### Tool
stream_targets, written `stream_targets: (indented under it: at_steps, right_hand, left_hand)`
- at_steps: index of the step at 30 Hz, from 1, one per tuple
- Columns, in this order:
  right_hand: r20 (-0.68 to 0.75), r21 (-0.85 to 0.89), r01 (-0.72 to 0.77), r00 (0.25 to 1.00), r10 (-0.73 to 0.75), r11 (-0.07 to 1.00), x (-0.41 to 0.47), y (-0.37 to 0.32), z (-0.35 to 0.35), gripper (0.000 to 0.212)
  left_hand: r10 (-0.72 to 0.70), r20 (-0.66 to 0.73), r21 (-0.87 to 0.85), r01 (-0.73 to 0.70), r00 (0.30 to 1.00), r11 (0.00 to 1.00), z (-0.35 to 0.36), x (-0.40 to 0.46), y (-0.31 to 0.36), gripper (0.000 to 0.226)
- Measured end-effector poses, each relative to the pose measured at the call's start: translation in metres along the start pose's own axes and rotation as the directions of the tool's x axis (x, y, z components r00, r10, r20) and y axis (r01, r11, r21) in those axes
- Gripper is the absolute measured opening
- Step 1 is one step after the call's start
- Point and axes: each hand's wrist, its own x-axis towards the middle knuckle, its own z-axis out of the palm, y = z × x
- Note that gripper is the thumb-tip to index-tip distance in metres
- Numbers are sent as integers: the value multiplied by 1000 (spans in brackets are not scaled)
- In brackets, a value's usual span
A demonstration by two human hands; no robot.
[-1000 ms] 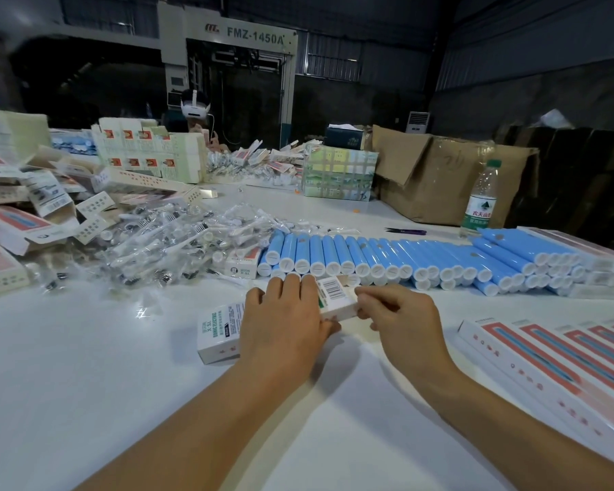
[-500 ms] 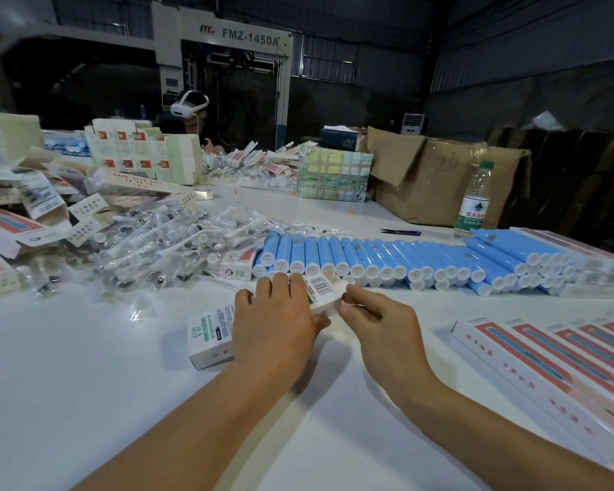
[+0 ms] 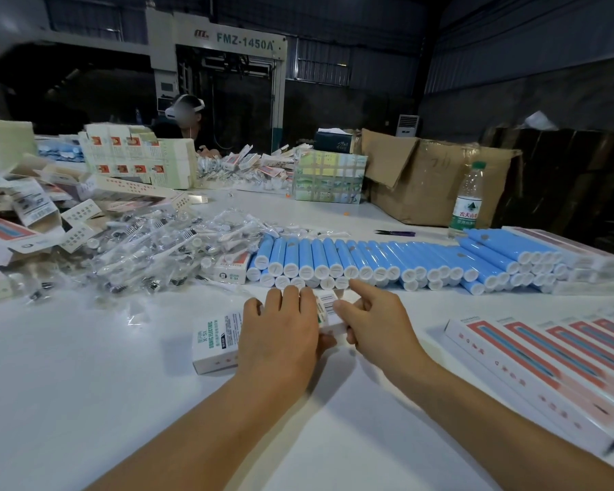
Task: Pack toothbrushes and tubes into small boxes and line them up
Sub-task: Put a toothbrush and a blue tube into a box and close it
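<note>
Small white box (image 3: 215, 343) lies flat on the white table (image 3: 68, 384), long axis left-right, barcode end to the right. Left hand (image 3: 280, 334) grips its middle; right hand (image 3: 376, 327) pinches the right end, index finger raised. Side reads "SONIC ELECTRIC", "X-S1". Blue tubes (image 3: 369, 260) are rowed just behind. Machine (image 3: 243, 42) sign: "FMZ-1450A".

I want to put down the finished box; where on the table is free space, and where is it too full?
Bare table lies left of the small box, below the bagged toothbrushes. More lies between the forearms, left of the long boxes. Crowded: the blue tubes just beyond both hands.
</note>
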Motion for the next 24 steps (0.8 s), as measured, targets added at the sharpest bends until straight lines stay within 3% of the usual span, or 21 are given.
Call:
stream_targets:
  at_steps: [5,14,17,19,20,21,22,23,24]
  right_hand:
    - [0,70,-44,999,44,997,-5,-2,-3,13]
    - [10,105,-79,997,78,991,-7,-3,4,21]
    - [8,-85,59,998,-59,995,-7,0,2,23]
    - [-96,-229,178,974,-204,957,-3,1,-5,20]
    - [-163,-220,190,960,-228,957,-1,1,-7,28]
    - [-215,-116,139,963,-162,983,2,0,-9,40]
    - [-208,87,16,978,2,996,5,-1,-10,49]
    - [-105,339,-150,975,196,929,6,-3,-9,52]
    - [103,556,-333,937,335,761,6,-3,-7,50]
  left_hand:
    - [-3,-16,-1,3,1000,1000,3,-1,3,58]
    - [6,-24,32,-5,1000,999,4,-5,5,58]
    - [-6,-42,14,7,999,1000,3,-2,3,59]
    - [-41,-58,-6,41,997,999,1,1,1,62]
    - [-62,-70,-9,62,996,998,-1,3,0,64]
    - [-78,-85,-8,78,993,997,-2,4,-1,64]
    - [-88,-97,-7,88,991,996,-4,4,-2,64]
    - [-90,-106,-7,90,990,996,-4,4,-3,64]
    - [-83,-113,-10,83,990,997,-4,2,-2,65]
